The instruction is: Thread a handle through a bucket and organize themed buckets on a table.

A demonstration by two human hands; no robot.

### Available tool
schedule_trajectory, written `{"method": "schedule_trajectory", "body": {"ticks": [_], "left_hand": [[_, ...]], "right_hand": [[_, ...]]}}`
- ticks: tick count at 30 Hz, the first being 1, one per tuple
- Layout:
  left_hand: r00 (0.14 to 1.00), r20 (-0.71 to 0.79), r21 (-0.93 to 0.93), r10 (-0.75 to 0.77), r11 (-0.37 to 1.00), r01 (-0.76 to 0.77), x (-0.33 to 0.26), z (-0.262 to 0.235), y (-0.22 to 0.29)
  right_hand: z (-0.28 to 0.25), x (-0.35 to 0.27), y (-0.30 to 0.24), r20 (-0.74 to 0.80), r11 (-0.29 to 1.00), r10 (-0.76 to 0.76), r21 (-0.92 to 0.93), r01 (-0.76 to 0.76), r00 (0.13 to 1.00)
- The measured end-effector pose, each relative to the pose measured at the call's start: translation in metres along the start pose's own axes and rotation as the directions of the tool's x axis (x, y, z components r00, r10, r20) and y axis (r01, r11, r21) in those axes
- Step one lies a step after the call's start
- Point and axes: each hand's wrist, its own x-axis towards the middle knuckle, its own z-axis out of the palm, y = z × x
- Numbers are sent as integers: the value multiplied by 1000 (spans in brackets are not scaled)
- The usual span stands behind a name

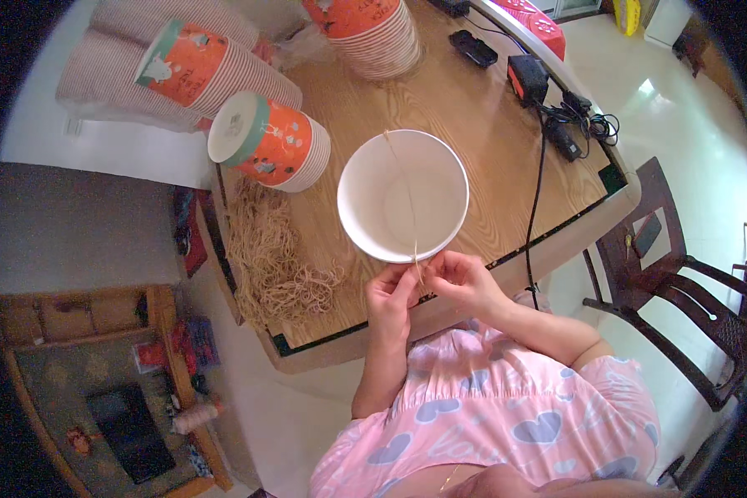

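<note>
A white paper bucket (365,199) stands at the table's near edge with its open mouth facing me. Across that mouth runs a thin tan string (403,170), from the far rim to the near rim. My left hand (392,292) pinches the string's end at the near rim. Close beside it, my right hand (463,282) has its fingers pressed together on the same string end. The fingertips of both hands nearly meet, so the exact hold is partly hidden. Left of the bucket lies a loose heap of tan strings (266,257).
Stacked orange and green paper buckets (282,145) lie on their sides at the left, with another stack (373,41) at the back. Black adapters and cables (564,124) sit along the right edge; one cable hangs over the near edge. A dark wooden chair (664,249) stands right.
</note>
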Motion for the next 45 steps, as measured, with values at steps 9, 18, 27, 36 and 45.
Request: {"method": "schedule_trajectory", "body": {"ticks": [9,18,27,36,45], "left_hand": [[996,81,-87,33,996,-26,2,-7,-3],[997,62,81,55,995,-60,7,4,10],[986,160,238,55,967,-93,1,-30,16],[982,62,34,181,982,-183,6,-41,35],[900,145,251,411,865,-435,36,-40,23]], "right_hand": [[-5,-3,6,67,965,-56,-252,71,996],[-8,-7,-14,197,953,-56,-281,111,979],[-13,24,-116,545,334,-214,-739,585,811],[-1,116,-96,399,-458,609,-528,715,685],[41,158,-150,705,52,189,-702,710,683]]}}
